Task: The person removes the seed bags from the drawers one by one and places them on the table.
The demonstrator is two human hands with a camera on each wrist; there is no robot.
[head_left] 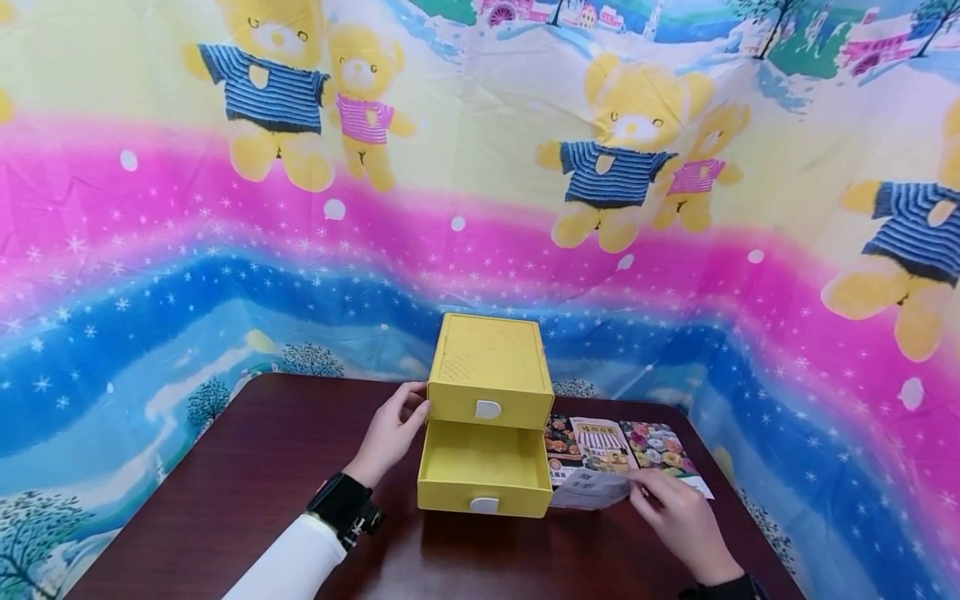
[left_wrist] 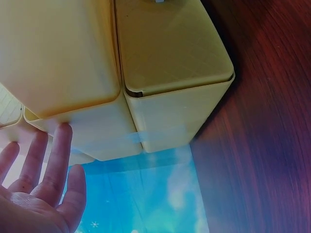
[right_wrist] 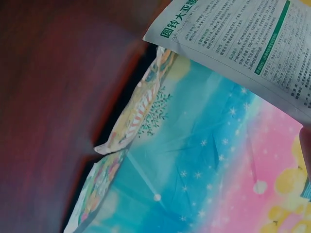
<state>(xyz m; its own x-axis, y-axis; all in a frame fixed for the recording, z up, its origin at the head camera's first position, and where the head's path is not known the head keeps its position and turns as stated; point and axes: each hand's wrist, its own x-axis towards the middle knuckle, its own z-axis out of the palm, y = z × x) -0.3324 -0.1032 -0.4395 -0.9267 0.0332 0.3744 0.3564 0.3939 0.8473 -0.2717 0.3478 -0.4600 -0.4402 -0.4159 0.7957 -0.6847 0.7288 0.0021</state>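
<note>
A yellow two-drawer box (head_left: pixel 491 354) stands on the dark table, its lower drawer (head_left: pixel 483 467) pulled out and its upper drawer (head_left: pixel 489 407) pushed in. My left hand (head_left: pixel 393 429) touches the box's left side near the upper drawer; in the left wrist view its fingers (left_wrist: pixel 60 150) are stretched out against the yellow wall. To the right of the drawer, my right hand (head_left: pixel 678 512) pinches the edge of a seed packet (head_left: pixel 592 489). The packet's grey-white printed back, with green and black text, shows in the right wrist view (right_wrist: pixel 233 53).
Right of the box lie several more packets: one with a striped awning picture (head_left: pixel 600 442), one with colourful flowers (head_left: pixel 660 446), one with orange flowers (head_left: pixel 561 442). The reddish-brown table (head_left: pixel 300 433) meets a printed teddy-bear cloth (head_left: pixel 375 292) behind.
</note>
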